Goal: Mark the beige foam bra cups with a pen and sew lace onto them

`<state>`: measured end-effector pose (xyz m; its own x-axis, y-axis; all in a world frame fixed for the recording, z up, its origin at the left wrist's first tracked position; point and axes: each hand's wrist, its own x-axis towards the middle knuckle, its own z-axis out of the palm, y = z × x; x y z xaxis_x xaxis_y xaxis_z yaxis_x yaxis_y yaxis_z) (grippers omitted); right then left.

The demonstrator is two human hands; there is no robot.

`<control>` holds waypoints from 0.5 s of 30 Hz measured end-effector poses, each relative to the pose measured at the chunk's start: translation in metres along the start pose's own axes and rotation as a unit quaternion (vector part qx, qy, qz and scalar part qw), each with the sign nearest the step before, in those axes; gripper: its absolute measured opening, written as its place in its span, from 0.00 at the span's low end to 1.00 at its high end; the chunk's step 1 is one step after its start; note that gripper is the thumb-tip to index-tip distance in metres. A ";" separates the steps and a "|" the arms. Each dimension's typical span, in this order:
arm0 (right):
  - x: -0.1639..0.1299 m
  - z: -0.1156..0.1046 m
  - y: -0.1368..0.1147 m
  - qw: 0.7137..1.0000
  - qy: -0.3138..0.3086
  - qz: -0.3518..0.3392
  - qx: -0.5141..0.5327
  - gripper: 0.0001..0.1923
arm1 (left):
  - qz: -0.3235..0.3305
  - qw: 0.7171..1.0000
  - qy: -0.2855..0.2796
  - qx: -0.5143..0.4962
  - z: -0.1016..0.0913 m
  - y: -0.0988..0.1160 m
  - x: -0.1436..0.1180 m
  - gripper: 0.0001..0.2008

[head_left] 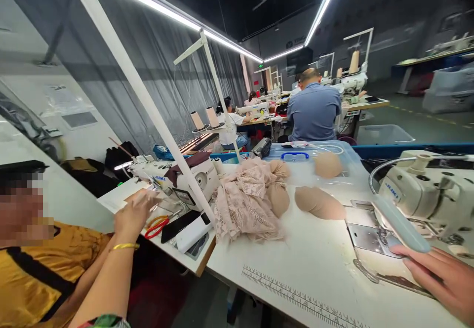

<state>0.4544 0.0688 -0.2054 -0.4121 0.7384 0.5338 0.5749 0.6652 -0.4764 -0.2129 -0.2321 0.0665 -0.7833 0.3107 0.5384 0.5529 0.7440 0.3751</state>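
My left hand [134, 215], with a yellow bangle at the wrist, reaches over the neighbouring table beside a JUKI sewing machine [202, 177]. Its fingers are blurred near a flat tan piece [138, 195], and I cannot tell whether they grip it. My right hand [440, 274] lies at the bed of another JUKI sewing machine [411, 184], fingers stretched towards the metal plate [366, 239], with no item seen in them. Between the hands lie a heap of pale pink lace fabric [246, 202] and a tan moulded cup [318, 203].
A person in a yellow top [85, 239] sits close at left. Red and orange-handled scissors [157, 225] and a white box [192, 234] lie near the table edge. A clear plastic bin [351, 157] stands behind the cups. A ruler [292, 296] marks the front edge. White posts rise between tables.
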 end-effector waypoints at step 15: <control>0.020 -0.032 -0.063 0.995 -0.076 0.023 -0.064 0.19 | 0.307 0.929 -0.112 -0.174 0.095 0.225 -0.105 0.10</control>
<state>0.4325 0.0382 -0.1418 -0.4795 0.7829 0.3965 0.6774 0.6174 -0.3998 -0.0333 -0.0411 0.0232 -0.3087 0.7572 0.5756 0.9426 0.1624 0.2918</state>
